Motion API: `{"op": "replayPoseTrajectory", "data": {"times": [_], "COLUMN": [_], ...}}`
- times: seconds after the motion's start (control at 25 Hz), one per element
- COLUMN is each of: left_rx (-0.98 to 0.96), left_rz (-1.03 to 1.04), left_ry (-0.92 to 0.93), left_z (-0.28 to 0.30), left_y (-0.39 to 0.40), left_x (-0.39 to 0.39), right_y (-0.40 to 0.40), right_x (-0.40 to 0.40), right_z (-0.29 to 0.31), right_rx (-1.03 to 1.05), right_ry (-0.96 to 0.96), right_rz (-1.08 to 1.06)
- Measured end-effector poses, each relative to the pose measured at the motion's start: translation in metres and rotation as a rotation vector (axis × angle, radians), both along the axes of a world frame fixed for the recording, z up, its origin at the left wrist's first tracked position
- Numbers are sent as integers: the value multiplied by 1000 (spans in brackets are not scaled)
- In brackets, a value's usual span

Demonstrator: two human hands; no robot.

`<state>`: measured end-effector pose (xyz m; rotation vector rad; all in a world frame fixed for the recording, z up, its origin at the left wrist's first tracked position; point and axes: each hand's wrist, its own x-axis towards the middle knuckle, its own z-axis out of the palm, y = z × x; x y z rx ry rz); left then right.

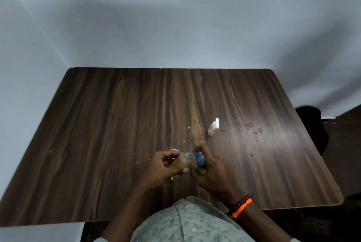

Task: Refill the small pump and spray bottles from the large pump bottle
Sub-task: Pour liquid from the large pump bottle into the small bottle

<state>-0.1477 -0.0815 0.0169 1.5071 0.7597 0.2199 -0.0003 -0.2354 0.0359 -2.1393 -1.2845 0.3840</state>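
Observation:
My left hand [163, 165] grips a small clear bottle [180, 162] of amber liquid, tilted with its open neck toward the blue pump nozzle. My right hand [212, 171] is wrapped around the large pump bottle [201, 170], whose dark body is mostly hidden; its forefinger lies on top of the blue pump head [200, 158]. The nozzle tip meets the small bottle's mouth. A small spray bottle [213, 127] with a white top stands farther back on the table, apart from both hands. A small blue cap piece [174, 150] lies just behind my left hand.
The dark wooden table [117, 124] carries scattered crumbs near the hands and wet stains at the right. A pale wall stands behind it. A dark chair [312, 124] sits beyond the right edge.

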Motion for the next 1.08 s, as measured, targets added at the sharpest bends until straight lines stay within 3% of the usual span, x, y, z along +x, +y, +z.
{"op": "replayPoseTrajectory", "data": {"times": [1.08], "left_rx": [-7], "left_rz": [-15], "left_ry": [-11], "left_z": [4], "left_y": [3], "left_x": [0], "right_y": [1], "right_x": [1], "right_z": [1], "right_rx": [0], "right_ry": [-29], "right_rz": [-5]}}
